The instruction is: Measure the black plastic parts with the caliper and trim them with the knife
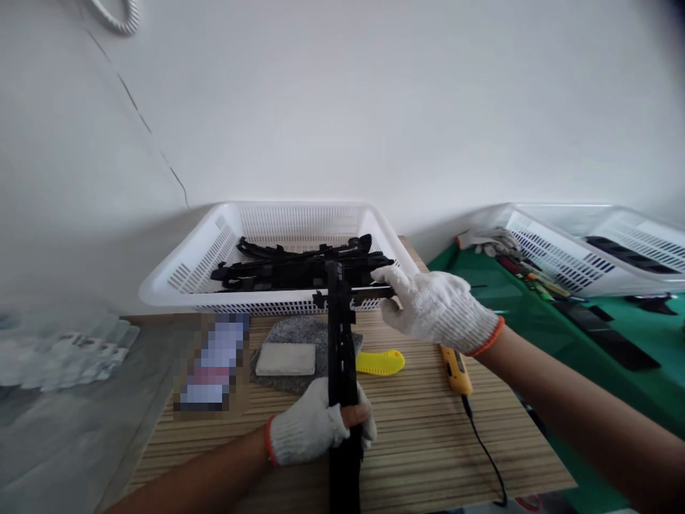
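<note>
My left hand [315, 421], in a white knitted glove with the thumb bare, is wrapped around a long black plastic trim strip [342, 343]. The strip stands lengthwise in front of me, its far end over the near rim of a white basket. My right hand [436, 303], gloved too, is closed at the strip's right side on a narrow dark piece [374, 292]. Whether that piece is a tool or belongs to the strip, I cannot tell. Several similar black strips [289, 268] lie piled inside the white basket [176, 289].
On the wooden table [407, 442] lie a grey cloth [294, 328], a whitish block [286, 359], a yellow handle [382, 363], a corded yellow tool [456, 371] and a blurred-out phone-like object [211, 364]. A second basket [556, 250] stands right, by a green surface [481, 285] with tools.
</note>
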{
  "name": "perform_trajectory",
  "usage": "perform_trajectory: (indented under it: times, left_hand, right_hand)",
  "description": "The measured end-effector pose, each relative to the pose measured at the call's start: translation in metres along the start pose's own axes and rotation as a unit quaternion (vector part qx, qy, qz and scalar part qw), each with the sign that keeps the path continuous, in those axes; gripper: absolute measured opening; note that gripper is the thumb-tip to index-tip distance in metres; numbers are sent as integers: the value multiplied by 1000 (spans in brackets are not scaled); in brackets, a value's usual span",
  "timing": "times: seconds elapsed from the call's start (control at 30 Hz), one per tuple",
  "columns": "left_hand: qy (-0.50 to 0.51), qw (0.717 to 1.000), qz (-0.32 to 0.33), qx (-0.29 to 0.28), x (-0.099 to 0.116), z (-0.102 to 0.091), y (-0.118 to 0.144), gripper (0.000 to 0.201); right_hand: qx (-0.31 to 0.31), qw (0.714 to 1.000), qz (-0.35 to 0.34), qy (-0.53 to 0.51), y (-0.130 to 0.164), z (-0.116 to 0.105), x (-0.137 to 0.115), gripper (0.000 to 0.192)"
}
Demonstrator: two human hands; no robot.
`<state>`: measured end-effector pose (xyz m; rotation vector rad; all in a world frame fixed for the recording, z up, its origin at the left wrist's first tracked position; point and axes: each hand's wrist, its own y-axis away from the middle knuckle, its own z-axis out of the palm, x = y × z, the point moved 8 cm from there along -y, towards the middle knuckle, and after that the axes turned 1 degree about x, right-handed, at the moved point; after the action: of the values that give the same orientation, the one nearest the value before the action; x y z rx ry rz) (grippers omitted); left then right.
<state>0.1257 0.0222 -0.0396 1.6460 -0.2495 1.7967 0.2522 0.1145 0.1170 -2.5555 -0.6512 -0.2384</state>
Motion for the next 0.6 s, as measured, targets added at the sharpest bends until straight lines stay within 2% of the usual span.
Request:
perform_trajectory:
  times: [0.1,0.2,0.4,0.5,0.6]
  left_hand:
    - [7,1000,3,3,-1,0,0,56]
    - [10,1000,5,2,1,0,0,56]
    - [21,1000,17,-4,3,1,0,54]
    - [19,1000,15,-7,1,1,0,52]
    - [16,1000,10,-5,-1,0,0,53]
  right_hand:
    - [-34,999,17,-7,-2,7,4,43]
    - [-71,996,46,-9,-3,10,6,36]
    - [-87,993,75,-9,-4,0,7,28]
    - [-39,990,128,-45,-5,-16,18,29]
    - [26,968,151,-199,-4,-23,16,31]
